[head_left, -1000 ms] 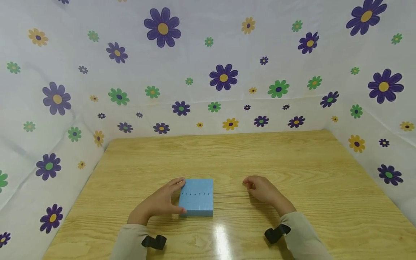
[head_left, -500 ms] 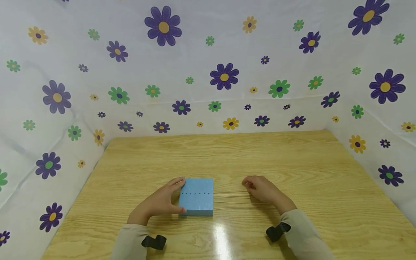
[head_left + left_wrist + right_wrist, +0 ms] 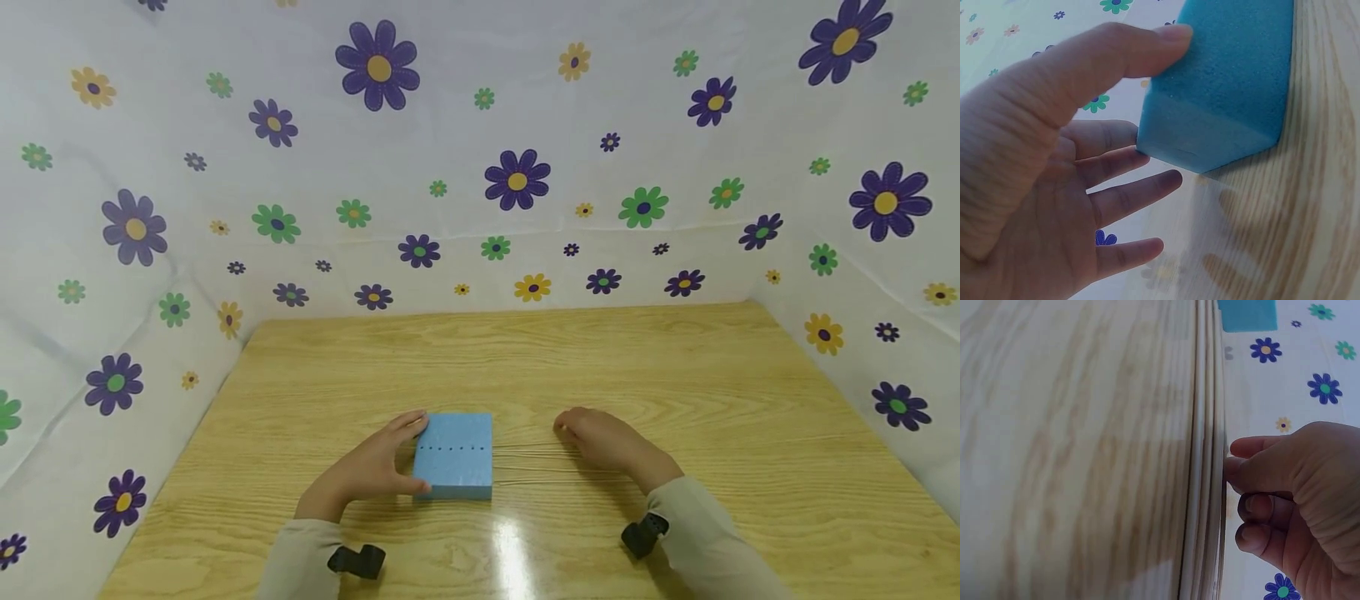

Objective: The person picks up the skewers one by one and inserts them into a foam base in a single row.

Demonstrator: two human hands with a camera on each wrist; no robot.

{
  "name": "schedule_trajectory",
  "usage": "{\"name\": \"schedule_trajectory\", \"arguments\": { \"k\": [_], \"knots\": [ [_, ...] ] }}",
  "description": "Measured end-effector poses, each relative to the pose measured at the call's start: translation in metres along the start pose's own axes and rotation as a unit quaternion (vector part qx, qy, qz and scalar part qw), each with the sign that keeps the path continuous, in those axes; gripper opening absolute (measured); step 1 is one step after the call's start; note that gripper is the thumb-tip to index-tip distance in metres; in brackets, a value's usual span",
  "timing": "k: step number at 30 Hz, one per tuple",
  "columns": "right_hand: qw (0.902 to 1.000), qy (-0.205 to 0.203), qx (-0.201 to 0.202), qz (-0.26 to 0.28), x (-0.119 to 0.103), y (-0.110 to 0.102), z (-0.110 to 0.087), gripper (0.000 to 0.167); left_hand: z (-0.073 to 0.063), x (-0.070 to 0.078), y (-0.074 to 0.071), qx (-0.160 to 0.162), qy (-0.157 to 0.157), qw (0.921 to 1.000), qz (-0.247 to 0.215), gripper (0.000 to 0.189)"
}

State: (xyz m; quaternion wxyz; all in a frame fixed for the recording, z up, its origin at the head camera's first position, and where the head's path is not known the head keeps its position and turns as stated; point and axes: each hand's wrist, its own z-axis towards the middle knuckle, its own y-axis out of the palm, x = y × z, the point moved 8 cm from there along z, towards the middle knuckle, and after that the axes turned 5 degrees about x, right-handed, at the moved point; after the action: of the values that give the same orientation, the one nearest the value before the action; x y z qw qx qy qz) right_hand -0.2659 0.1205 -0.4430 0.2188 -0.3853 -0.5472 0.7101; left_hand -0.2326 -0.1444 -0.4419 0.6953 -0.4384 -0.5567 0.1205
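A square light-blue foam block [image 3: 465, 467], with a row of small holes across its top, lies on the wooden table. My left hand [image 3: 367, 462] holds its left side, thumb at the near edge and index finger at the far edge. In the left wrist view the other fingers [image 3: 1138, 197] spread free below the block. Several thin wooden sticks [image 3: 525, 478] lie side by side to the block's right. My right hand [image 3: 607, 437] is over them, thumb and index finger close together, fingertips right at the outermost stick in the right wrist view. I cannot tell whether they pinch it.
The wood-grain table [image 3: 360, 367] extends behind and around the block. A white cloth [image 3: 450, 125] printed with flowers stands along its back and both sides. Black camera mounts [image 3: 358, 562] sit on both wrists.
My right hand has shifted slightly left and turned a little over the sticks. My left hand and the foam block have stayed in place.
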Motion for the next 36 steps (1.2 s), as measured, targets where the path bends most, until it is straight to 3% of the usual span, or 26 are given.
{"name": "schedule_trajectory", "arguments": {
  "k": [8, 13, 18, 27, 36],
  "knots": [
    [0.9997, -0.012, 0.002, -0.021, -0.004, -0.007, -0.006, 0.018, 0.000, 0.002, 0.000, -0.007, -0.005, 1.0000, 0.002, 0.096],
    [0.9995, 0.014, -0.009, -0.027, -0.002, -0.017, -0.007, 0.021, 0.000, 0.001, -0.001, -0.002, -0.007, 1.0000, 0.001, 0.096],
    [0.9992, 0.040, -0.003, 0.000, 0.000, -0.029, -0.007, 0.017, -0.001, 0.001, -0.001, -0.003, -0.009, 1.0000, -0.003, 0.096],
    [0.9976, -0.007, 0.062, 0.029, -0.015, -0.051, -0.003, 0.008, -0.001, 0.000, -0.001, -0.006, -0.017, 0.9998, -0.003, 0.095],
    [0.9846, -0.010, 0.137, 0.108, -0.025, -0.066, 0.005, 0.007, 0.000, -0.001, -0.001, -0.004, -0.029, 0.9996, -0.006, 0.094]
  ]
}}
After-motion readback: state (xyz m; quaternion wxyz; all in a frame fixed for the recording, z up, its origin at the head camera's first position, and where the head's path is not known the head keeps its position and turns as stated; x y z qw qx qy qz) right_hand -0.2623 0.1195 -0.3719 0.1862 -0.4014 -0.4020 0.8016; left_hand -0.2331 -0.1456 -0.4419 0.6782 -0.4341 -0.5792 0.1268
